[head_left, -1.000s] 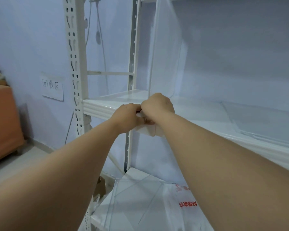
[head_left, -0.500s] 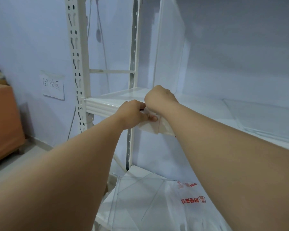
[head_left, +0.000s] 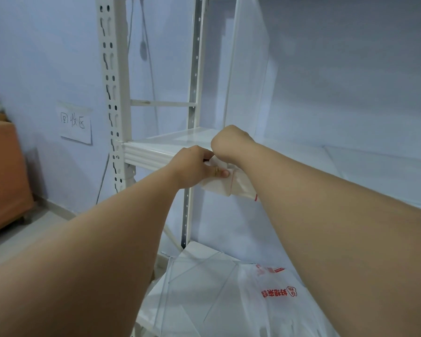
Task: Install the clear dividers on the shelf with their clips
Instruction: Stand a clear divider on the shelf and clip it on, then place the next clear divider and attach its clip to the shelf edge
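Note:
A tall clear divider [head_left: 249, 69] stands upright on the white shelf [head_left: 153, 148], its front edge just behind my hands. At the shelf's front lip, my left hand [head_left: 195, 167] pinches a small clear bag [head_left: 218, 187] with a red seal line, thumb on top. My right hand [head_left: 231, 144] is curled knuckles-up over the bag's top, its fingertips hidden, and it seems to grip the bag's mouth. What the bag holds cannot be made out. More clear dividers [head_left: 374, 166] lie flat on the shelf to the right.
The perforated white upright [head_left: 112, 93] frames the shelf on the left. On the lower shelf lie clear sheets [head_left: 199, 276] and a plastic bag with red print [head_left: 277, 293]. An orange cabinet [head_left: 3, 173] and a paper sign [head_left: 75, 122] are at the left wall.
Both hands stay together at the shelf's front edge. The small bag has been drawn out and now hangs more plainly below my left thumb.

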